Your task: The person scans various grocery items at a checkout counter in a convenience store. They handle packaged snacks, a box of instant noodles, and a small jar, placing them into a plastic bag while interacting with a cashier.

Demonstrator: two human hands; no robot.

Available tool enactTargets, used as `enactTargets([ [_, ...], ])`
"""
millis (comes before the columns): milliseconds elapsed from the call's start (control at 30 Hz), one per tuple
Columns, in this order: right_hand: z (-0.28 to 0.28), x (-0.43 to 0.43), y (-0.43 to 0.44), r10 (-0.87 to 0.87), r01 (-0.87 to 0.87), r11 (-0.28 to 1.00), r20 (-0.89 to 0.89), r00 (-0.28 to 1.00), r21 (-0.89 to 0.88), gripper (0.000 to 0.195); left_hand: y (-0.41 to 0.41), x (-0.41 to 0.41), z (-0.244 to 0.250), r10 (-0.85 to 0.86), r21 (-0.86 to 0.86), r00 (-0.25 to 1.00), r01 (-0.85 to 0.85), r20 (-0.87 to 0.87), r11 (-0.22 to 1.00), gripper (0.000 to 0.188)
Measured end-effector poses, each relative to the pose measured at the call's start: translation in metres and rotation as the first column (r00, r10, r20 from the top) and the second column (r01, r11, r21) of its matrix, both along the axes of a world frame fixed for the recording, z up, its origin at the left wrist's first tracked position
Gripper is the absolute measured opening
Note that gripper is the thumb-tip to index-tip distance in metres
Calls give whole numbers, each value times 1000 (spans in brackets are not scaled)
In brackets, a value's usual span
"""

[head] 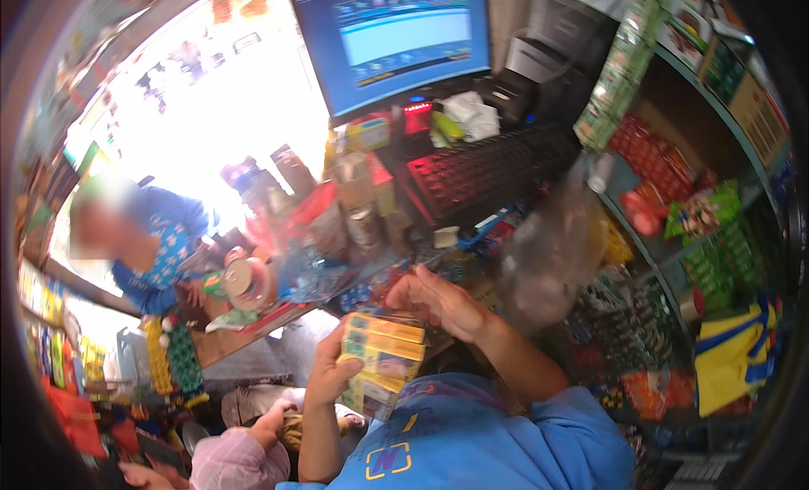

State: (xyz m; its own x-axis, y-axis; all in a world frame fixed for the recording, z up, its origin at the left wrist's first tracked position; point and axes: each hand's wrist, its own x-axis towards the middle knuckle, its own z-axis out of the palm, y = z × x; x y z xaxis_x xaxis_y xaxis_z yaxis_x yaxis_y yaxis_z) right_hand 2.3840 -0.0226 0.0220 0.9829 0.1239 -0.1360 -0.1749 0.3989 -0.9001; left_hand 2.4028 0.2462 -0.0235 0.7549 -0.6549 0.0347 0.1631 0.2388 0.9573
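My left hand (328, 370) grips a stack of yellow packets (385, 354) in front of my chest, with the thumb across their near face. The packets overlap in steps and bear printed pictures. Just above and to the right is my right hand (445, 307), its fingers spread and nothing plainly held in them. Small blue and red packets (373, 291) lie on the counter close to its fingertips; I cannot tell whether they touch.
Beyond the hands stand a lit monitor (404, 47) and a black keyboard (480, 168) with red lighting. A clear plastic bag (550, 256) hangs at right before goods-filled shelves (714, 98). A person in blue (158, 237) is across the counter; another in pink (237, 455) is at lower left.
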Motion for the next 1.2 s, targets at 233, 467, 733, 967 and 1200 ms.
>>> enactTargets([
  [233, -2, 75, -105, -63, 619, -189, 638, 767, -763, 55, -13, 3, -8, -67, 79, 998, 66, 6, 995, 68],
  [467, -3, 124, -104, -59, 423, -290, 457, 887, -858, 87, -29, -1, -1, -102, 160, 992, 90, 69, 983, 61],
  [733, -7, 121, -160, -159, 467, -307, 529, 834, -829, 91, -34, -2, -12, -111, 199, 993, 104, 25, 975, 53],
  [967, -11, 108, -181, 20, 572, -193, 580, 815, -797, 82, -51, -7, -22, -162, 228, 987, 156, 5, 961, 43],
  [1200, -16, 109, -214, -258, 505, -402, 624, 738, -764, 83, -69, -15, -22, -157, 188, 987, 158, -20, 969, 44],
])
